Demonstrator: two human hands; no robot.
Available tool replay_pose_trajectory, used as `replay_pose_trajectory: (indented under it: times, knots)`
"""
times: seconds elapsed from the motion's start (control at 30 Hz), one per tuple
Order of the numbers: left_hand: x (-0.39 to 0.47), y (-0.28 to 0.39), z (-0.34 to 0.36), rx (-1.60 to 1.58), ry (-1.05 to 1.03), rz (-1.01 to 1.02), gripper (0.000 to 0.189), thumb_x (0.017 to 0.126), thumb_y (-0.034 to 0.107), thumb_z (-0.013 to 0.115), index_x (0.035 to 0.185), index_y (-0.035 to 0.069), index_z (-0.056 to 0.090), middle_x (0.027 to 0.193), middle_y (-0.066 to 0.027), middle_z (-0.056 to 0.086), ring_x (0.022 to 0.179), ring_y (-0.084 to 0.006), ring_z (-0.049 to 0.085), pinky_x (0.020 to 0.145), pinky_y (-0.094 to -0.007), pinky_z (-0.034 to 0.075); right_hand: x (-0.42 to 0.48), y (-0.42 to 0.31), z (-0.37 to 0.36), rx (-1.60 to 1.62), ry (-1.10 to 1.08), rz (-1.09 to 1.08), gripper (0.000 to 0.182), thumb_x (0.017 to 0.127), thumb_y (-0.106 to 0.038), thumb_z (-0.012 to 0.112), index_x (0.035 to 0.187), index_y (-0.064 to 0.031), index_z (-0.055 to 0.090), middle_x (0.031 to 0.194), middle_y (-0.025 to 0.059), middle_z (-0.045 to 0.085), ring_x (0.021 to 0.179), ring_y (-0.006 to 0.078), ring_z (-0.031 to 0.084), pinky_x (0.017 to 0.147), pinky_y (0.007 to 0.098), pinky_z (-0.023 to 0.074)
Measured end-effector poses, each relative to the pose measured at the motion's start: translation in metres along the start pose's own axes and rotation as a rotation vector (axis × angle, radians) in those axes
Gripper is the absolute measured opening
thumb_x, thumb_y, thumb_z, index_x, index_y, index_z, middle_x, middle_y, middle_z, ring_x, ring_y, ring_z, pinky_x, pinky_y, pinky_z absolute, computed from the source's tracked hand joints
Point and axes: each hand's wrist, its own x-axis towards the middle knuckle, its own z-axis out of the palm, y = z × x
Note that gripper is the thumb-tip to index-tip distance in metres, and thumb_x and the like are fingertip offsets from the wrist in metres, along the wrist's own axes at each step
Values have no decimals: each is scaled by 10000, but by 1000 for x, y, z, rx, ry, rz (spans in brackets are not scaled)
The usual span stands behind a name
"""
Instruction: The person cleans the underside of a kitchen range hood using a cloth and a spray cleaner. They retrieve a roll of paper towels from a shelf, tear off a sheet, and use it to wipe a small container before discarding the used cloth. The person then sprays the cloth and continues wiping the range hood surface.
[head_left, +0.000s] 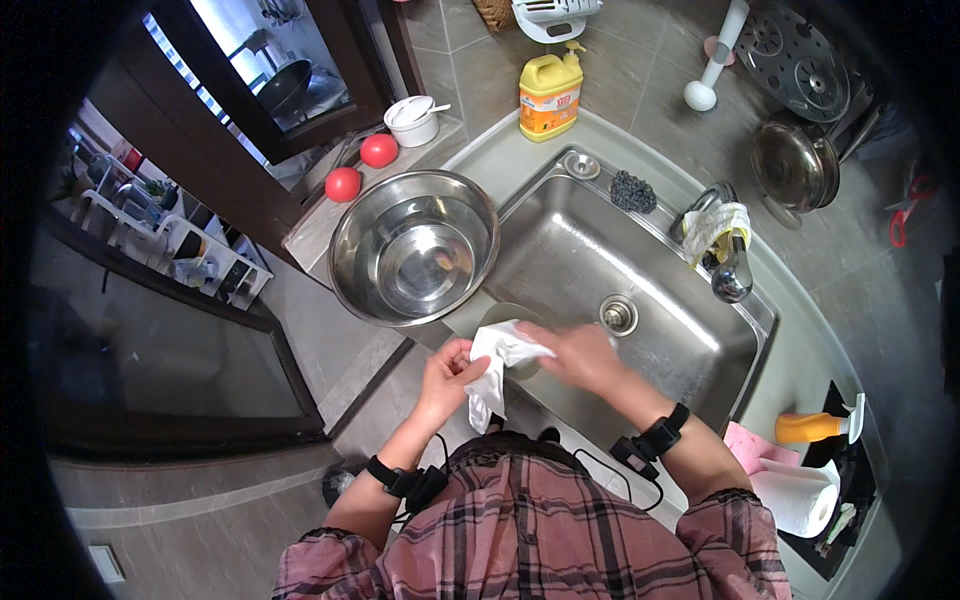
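A crumpled white sheet (491, 375), thin paper or plastic, is stretched between my hands at the near left corner of the steel sink (570, 262). My left hand (444, 379) pinches its left side between thumb and fingers. Slightly blurred, my right hand (581, 356) grips the other end above the sink's front rim. Partly hidden behind the sheet is a pale greenish round dish or lid (504, 313). Just beyond my left hand, a large stainless steel basin (341, 262) with clear liquid in it stands left of the sink.
Two tomatoes (379, 151) and a white lidded pot (415, 129) sit behind the basin. A yellow detergent jug (550, 101) stands at the back. The faucet (732, 279) has a cloth (712, 229) draped over it. Paper towels (795, 499) and an orange spray bottle (810, 427) lie right.
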Motion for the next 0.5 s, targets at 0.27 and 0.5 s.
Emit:
replay_pose_trajectory:
  times: [0.27, 0.5]
  knots:
    - [16, 16, -4, -111, 85, 40, 107, 853, -20, 583, 930, 36, 534, 807, 13, 559, 536, -32, 523, 405, -191, 381, 28, 12, -14, 1267, -125, 199, 292, 890, -73, 503, 1164, -65, 607, 929, -16, 592, 744, 69, 516, 645, 204, 428]
    - [22, -4, 4, -203, 68, -49, 156, 871, 11, 584, 1026, -2, 583, 951, -36, 564, 650, -99, 612, 490, -235, 530, 44, 28, 29, 646, 93, -17, 313, 933, -162, 522, 1231, -75, 565, 952, 4, 539, 754, 90, 473, 697, 241, 430]
